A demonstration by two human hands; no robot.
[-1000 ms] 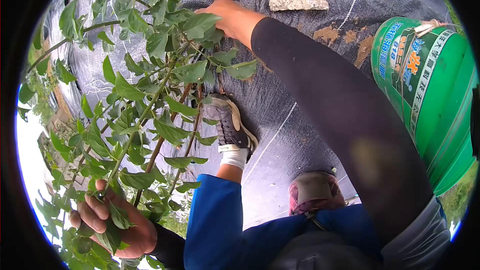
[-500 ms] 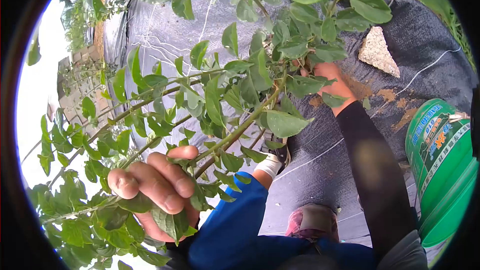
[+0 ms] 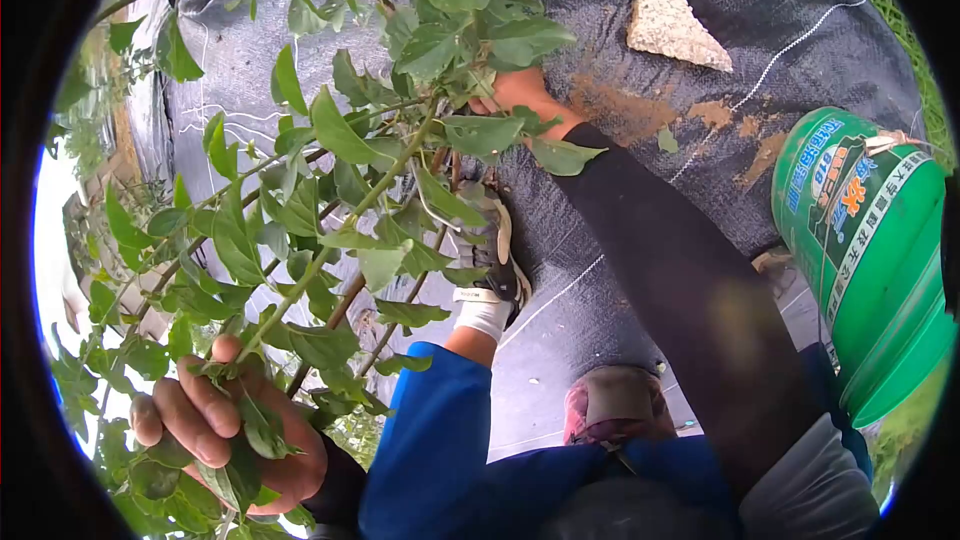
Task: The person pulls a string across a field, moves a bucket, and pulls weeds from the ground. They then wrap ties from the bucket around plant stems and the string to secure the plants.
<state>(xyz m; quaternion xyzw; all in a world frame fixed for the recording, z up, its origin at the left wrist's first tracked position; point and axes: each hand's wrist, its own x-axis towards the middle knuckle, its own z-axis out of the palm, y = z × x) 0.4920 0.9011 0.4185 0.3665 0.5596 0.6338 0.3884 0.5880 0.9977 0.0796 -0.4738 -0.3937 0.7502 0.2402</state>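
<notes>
A leafy shrub with long green stems spreads across the left half of the head view. My left hand [image 3: 250, 430], at the lower left, has its fingers curled around a leafy branch [image 3: 318, 265], with several leaves poking out between them. My right hand [image 3: 520, 98] reaches in near the upper middle, low among the stems where they come together. Leaves cover most of its fingers, so what they touch is hidden. A black sleeve [image 3: 680, 240] covers the right forearm.
Black ground fabric [image 3: 735, 215] with white lines and patches of soil lies below. A pale, rough wedge-shaped stone [image 3: 675, 25] rests beyond my right arm. At the right stands a green bucket [image 3: 895, 285] with printed labels. My shoe [image 3: 505, 260] is beside the stems.
The view has shifted, so the shrub, stone and bucket appear farther left and higher. My left hand sits lower and farther left, still around the branch. The right hand stays among the stems.
</notes>
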